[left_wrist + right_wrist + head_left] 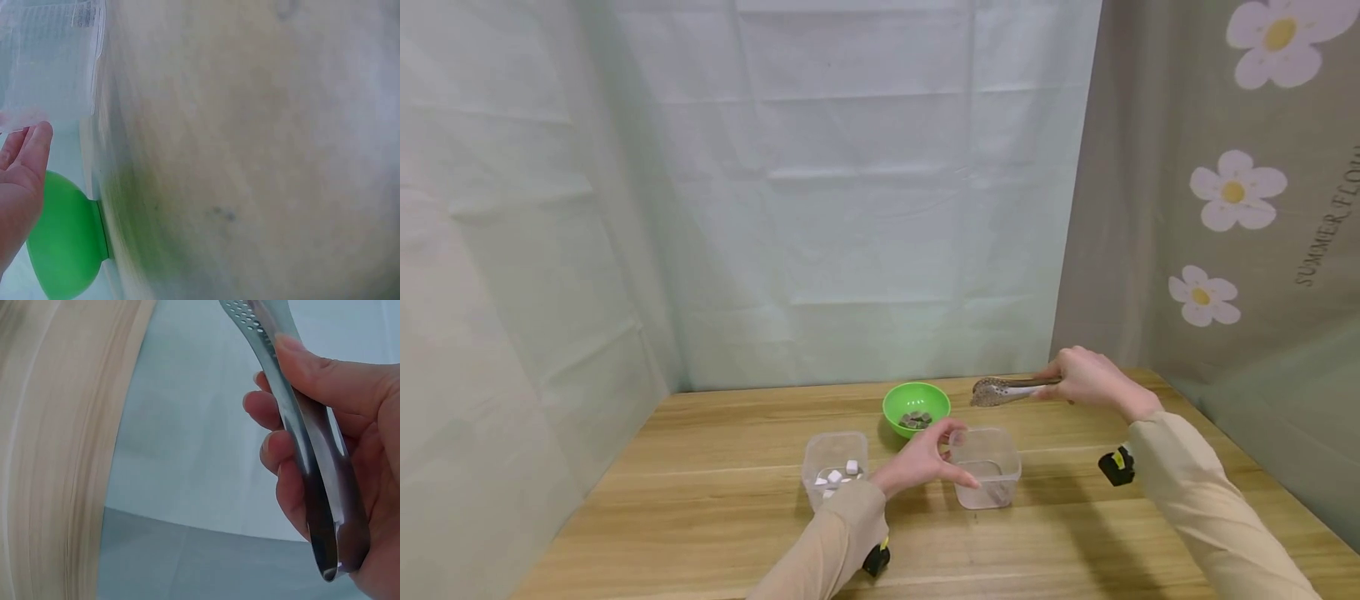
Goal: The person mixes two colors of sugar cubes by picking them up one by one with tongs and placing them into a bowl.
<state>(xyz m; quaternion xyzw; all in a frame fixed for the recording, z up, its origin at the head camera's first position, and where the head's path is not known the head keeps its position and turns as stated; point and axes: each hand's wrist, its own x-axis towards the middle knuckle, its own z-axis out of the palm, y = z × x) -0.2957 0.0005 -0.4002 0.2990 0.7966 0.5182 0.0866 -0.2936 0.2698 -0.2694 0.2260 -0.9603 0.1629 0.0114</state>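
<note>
My right hand [1086, 379] grips metal tongs [300, 434] with perforated heads, fingers and thumb wrapped round both arms. The tongs are raised above the table, their heads pointing left, above and behind a clear plastic container [988, 500]. My left hand [921, 460] holds this container at its left side, thumb at the front wall and fingers at the back. In the left wrist view, fingertips [42, 131] meet the container's wall. Just behind the left hand stands a green bowl [917, 389] with several small grey-brown pieces [916, 418] in it.
Left of my left forearm stands a second clear container [817, 454] with several white cubes [835, 477], partly hidden by the sleeve. The wooden table [700, 500] ends at a pale curtain [865, 208] behind. A flowered curtain [1232, 250] hangs on the right.
</note>
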